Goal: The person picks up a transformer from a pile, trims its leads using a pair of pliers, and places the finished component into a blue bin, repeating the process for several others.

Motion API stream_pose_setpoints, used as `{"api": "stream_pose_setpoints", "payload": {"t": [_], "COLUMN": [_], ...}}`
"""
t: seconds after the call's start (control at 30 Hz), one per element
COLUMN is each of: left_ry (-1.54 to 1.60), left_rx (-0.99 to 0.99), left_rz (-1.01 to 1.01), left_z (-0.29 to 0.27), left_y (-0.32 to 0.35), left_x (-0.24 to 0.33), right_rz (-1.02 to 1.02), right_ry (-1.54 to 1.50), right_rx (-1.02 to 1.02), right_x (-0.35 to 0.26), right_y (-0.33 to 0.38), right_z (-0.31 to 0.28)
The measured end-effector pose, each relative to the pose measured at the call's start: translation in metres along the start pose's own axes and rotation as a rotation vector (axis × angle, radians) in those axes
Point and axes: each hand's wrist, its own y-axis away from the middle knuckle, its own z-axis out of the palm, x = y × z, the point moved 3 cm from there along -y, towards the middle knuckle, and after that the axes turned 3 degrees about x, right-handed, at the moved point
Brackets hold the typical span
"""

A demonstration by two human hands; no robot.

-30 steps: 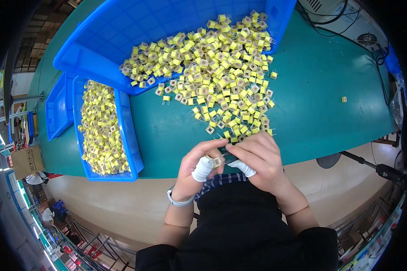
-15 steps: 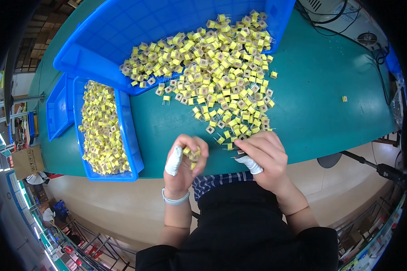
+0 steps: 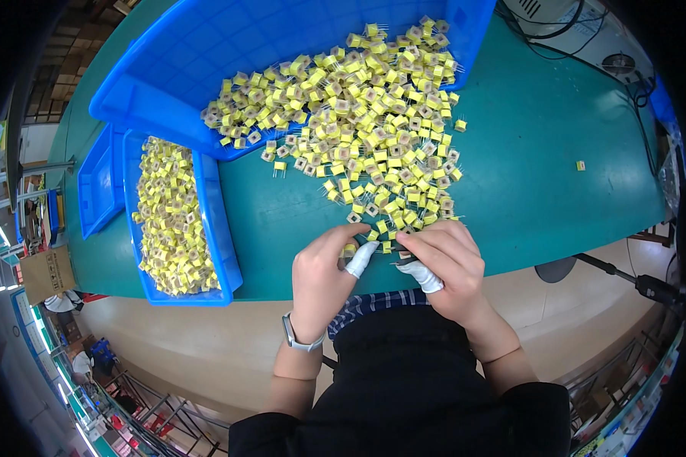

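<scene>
Many yellow parts [image 3: 379,137] piled on green table [image 3: 526,198]

L hand [image 3: 320,272] is set at pile's near edge, thumb & forefinger tips apart; 1 yellow part [image 3: 349,250] is partly seen inside its curl, but whether it's gripped can't be told. By R hand [image 3: 453,268] (thumb & forefinger), a sm. dark item [image 3: 404,256] is clamped, kind unclear. White covers [image 3: 362,260] are worn on both thumbs. Pile is spread from lg. blue bin [image 3: 152,91] onto table; sm. blue bin [image 3: 224,255] at L is filled w/ same.
</scene>
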Motion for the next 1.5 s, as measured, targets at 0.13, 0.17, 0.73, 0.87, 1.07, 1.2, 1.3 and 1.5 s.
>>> {"api": "stream_pose_setpoints", "payload": {"t": [0.13,0.17,0.73,0.87,1.07,1.2,1.3,1.5], "left_ry": [-0.112,-0.155,-0.089,-0.131,-0.188,-0.245,-0.17,0.393], "left_rx": [0.025,0.024,0.15,0.234,-0.002,-0.053,-0.051,-0.037], "left_rz": [0.099,0.128,-0.138,0.001,-0.011,0.125,0.053,-0.172], "left_z": [0.0,-0.002,-0.02,-0.027,-0.029,-0.029,-0.03,-0.028], "left_y": [-0.003,-0.003,0.004,-0.008,-0.016,-0.013,-0.007,0.011], "left_x": [0.003,0.004,-0.005,-0.008,-0.012,-0.012,-0.018,-0.026], "right_rz": [-0.002,-0.002,-0.001,0.002,0.004,0.004,0.002,-0.001], "right_ry": [-0.001,-0.002,0.009,0.02,0.016,0.015,0.014,0.018], "right_rx": [-0.001,-0.001,-0.006,-0.008,-0.004,-0.001,0.0,-0.003], "right_x": [0.0,0.0,0.001,0.001,0.001,0.002,0.004,0.001], "right_y": [0.0,0.0,-0.001,0.0,0.001,0.002,0.003,0.001], "right_z": [0.0,0.0,0.0,0.001,0.001,0.0,0.001,0.001]}}
